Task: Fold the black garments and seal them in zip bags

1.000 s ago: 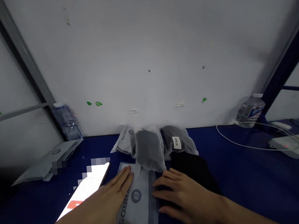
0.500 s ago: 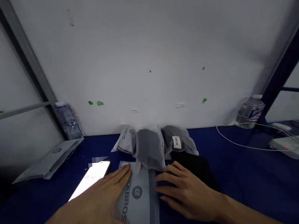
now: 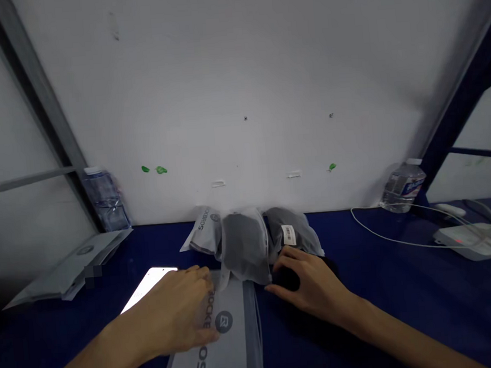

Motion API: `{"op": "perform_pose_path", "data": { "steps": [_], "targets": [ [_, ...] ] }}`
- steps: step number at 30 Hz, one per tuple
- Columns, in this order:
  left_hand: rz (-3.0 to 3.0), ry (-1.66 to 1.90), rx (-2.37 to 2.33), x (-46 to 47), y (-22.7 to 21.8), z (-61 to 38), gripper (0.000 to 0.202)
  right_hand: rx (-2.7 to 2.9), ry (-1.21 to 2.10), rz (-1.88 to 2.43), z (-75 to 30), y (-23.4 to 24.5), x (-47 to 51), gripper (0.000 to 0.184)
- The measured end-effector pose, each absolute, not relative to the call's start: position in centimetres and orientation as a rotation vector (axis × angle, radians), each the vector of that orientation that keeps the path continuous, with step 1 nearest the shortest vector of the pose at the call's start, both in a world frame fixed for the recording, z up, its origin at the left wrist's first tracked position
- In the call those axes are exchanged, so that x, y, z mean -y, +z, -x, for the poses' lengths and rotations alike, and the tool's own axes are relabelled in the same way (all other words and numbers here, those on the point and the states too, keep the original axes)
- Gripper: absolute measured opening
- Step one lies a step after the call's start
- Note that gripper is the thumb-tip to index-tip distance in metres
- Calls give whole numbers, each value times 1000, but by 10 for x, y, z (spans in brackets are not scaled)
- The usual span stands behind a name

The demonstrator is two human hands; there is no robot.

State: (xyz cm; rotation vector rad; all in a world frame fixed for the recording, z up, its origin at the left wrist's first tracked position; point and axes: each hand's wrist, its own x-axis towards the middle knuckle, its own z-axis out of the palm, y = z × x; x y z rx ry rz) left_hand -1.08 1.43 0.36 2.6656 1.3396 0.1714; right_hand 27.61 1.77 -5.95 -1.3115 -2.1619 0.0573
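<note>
A flat grey pouch (image 3: 232,338) with dark lettering lies on the blue table (image 3: 387,309) in front of me. My left hand (image 3: 175,317) rests on its left side, fingers bent over its far edge. My right hand (image 3: 310,284) lies to the right of the pouch, its fingers curled round a black cloth item (image 3: 289,280). Just beyond both hands, three filled grey pouches (image 3: 244,243) lean against the white wall.
A lit phone (image 3: 145,285) lies left of my left hand. Flat grey pouches (image 3: 69,269) are stacked at far left near a water bottle (image 3: 102,198). At right stand another bottle (image 3: 398,186), a white cable (image 3: 386,238) and a power strip (image 3: 466,240).
Both hands have slid away from me. The left hand's fingers went from flat to bent at the pouch's far edge. The right hand's spread fingers have curled on the black cloth.
</note>
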Motion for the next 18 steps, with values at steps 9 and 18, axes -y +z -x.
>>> {"op": "perform_pose_path", "data": {
  "steps": [9, 18],
  "targets": [
    [-2695, 53, -1342, -19, -13, 16, 64, 2009, 412, 1411, -263, -61, -31, 17],
    [-2664, 97, -1329, -20, -21, 19, 62, 1696, 810, 1158, -274, -50, -40, 30]
  ]
}}
